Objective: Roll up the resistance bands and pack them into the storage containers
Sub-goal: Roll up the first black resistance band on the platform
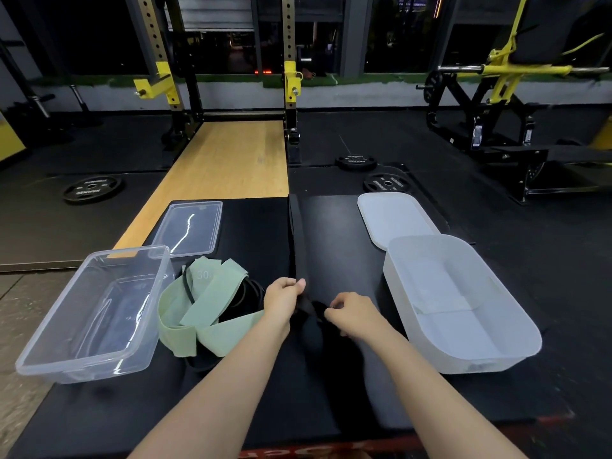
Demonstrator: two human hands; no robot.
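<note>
A long black resistance band [295, 233] lies stretched away from me across the black mat. My left hand [283, 299] grips its near part, and my right hand [351, 314] pinches the near end, where the band bunches into a dark fold. A pale green band [205, 313] lies in a loose heap to the left, with thin black bands [243, 298] tangled in it. A clear plastic container [96, 313] stands at the left and a white frosted container [460, 303] at the right. Both hold no bands.
The clear lid [190, 228] lies behind the green band, and the white lid [394, 217] behind the white container. Weight plates [91, 188] [385, 183] lie on the floor beyond. A squat rack [288, 81] and a wooden platform [228, 160] stand ahead, a weight machine [496, 104] at right.
</note>
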